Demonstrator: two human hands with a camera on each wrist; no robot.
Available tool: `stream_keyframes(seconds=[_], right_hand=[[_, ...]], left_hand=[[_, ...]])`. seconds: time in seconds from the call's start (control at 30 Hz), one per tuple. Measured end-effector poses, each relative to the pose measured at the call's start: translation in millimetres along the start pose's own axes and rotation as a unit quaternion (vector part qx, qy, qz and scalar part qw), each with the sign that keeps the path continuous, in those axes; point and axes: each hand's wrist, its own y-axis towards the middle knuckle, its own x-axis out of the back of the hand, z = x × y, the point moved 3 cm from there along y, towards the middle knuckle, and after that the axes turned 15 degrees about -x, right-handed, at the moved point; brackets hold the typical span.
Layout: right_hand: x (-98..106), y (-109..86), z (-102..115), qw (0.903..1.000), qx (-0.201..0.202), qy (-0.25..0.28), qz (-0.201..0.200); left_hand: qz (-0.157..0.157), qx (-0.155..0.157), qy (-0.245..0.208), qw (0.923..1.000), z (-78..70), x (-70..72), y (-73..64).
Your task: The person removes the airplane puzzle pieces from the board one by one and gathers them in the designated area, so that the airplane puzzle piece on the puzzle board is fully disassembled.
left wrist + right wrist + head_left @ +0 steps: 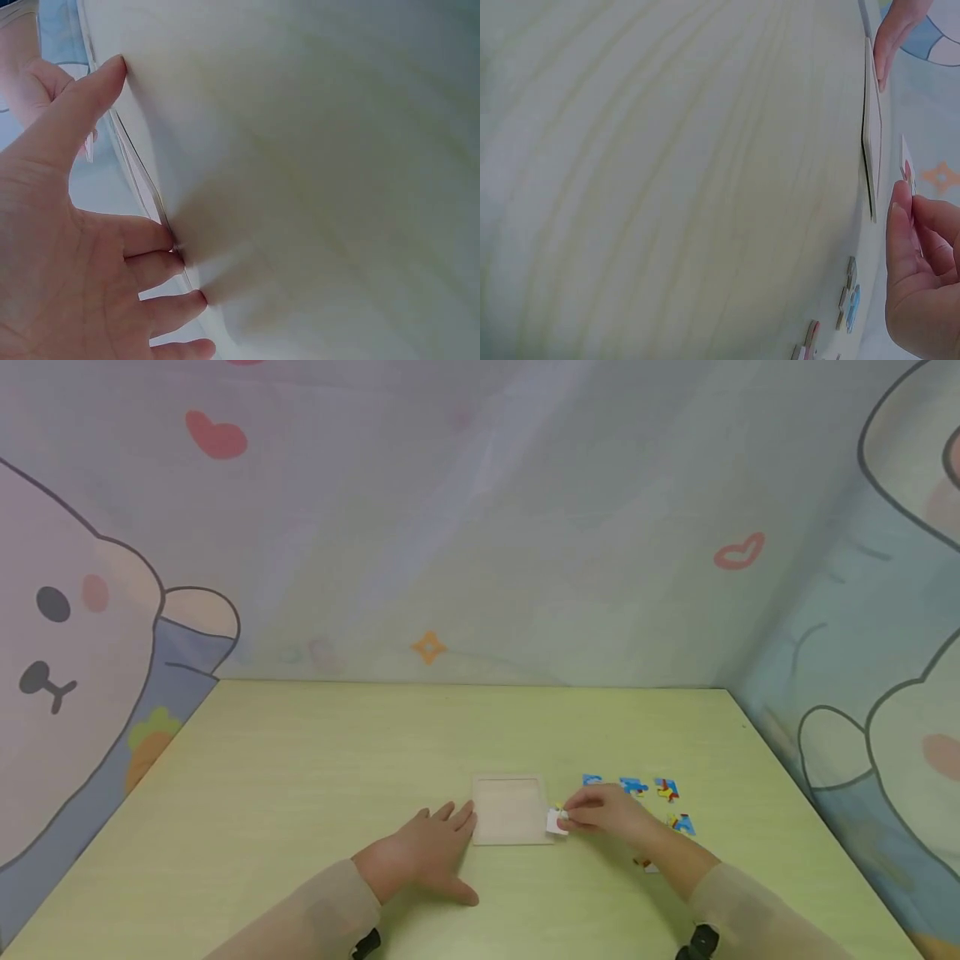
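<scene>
A shallow square wooden puzzle tray (513, 842) lies on the table with its recess bare. My left hand (431, 853) is spread flat at the tray's left edge, fingertips touching that edge and thumb on the tabletop. Between thumb and fingers my right hand (609, 812) pinches a puzzle piece (555, 822), mostly white with some red and yellow. In the right wrist view the piece (907, 163) is held up above the table, seen nearly edge-on. From the head camera it overlaps the tray's right edge.
Several loose puzzle pieces lie right of the tray, among them a blue one (633, 786), a blue and red one (667, 789) and another (682, 824). My right hand and forearm partly cover the group. A printed cloth (480, 527) hangs behind the pale wooden table (315, 760).
</scene>
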Motion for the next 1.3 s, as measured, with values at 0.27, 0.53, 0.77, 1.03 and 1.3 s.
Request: stream_keyframes(seconds=[0.27,0.53,0.77,1.03,1.3], right_hand=[[16.5,-8.2,-8.0,0.9984,-0.010,-0.051,-0.025],[27.0,-19.8,-16.5,0.9954,-0.014,-0.088,-0.035],[32.1,-25.6,-21.8,0.9991,-0.026,-0.030,0.015],[35.2,-29.9,-26.9,0.9985,-0.026,-0.046,0.016],[34.5,-34.1,-28.8,0.9954,-0.013,-0.094,0.015]], left_hand=[[-0.001,0.001,0.005,1.0000,0.0,-0.6,1.1],[-0.002,0.000,0.005,1.0000,-0.8,0.1,0.8],[-0.004,0.001,-0.007,1.0000,0.3,-1.7,1.0],[-0.005,0.007,-0.038,0.9992,-0.2,0.0,0.1],[0.001,0.008,-0.033,0.9994,1.1,-1.9,0.4]])
